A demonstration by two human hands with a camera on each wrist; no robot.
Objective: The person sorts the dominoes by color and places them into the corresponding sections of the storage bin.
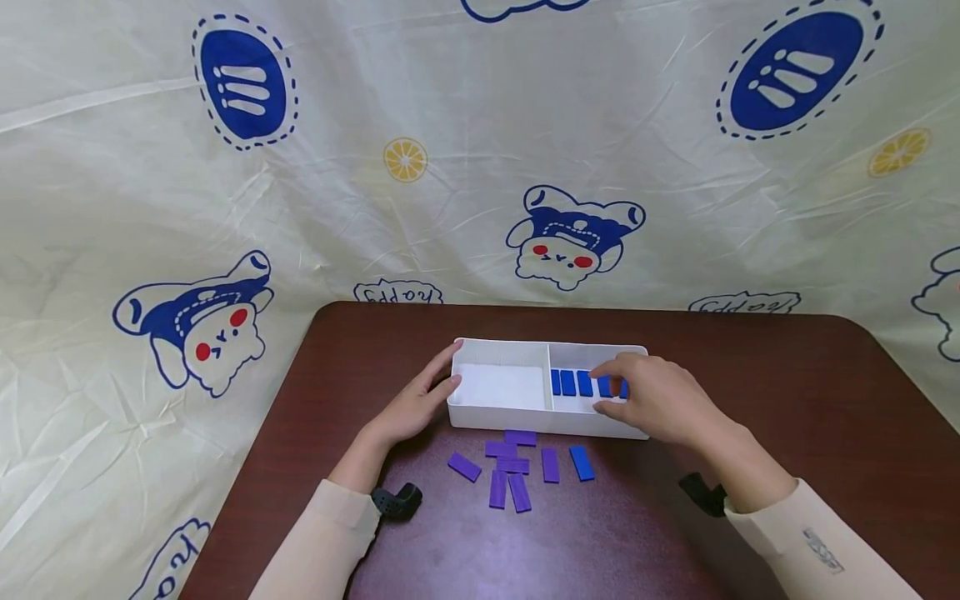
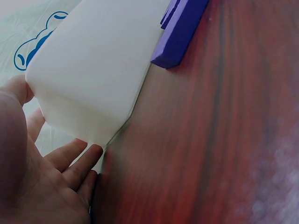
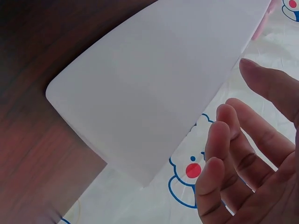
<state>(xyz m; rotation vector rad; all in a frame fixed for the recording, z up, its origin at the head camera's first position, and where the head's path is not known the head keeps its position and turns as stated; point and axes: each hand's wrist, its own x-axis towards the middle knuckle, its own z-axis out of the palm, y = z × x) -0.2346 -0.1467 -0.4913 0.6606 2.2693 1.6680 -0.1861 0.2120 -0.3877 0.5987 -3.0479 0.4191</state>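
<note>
A white two-compartment box [image 1: 498, 418] sits on the table. My left hand [image 1: 412, 407] rests against its left end; in the left wrist view the thumb and fingers touch the box end [image 2: 88, 60]. Several blue tiles [image 1: 584, 383] stand in a row in the right compartment, the rightmost partly hidden by my right hand [image 1: 663, 396]. That hand reaches over the box's right end, thumb and index finger apart above the tiles. In the right wrist view nothing shows between its bent fingers [image 3: 217, 140] and thumb.
In front of the box lie several loose purple tiles [image 1: 551, 466], some touching or overlapping, and one blue tile [image 1: 582, 463] to their right. The brown table [image 1: 600, 542] meets a printed white cloth [image 1: 465, 225] behind it. Each wrist wears a black band [image 1: 397, 502].
</note>
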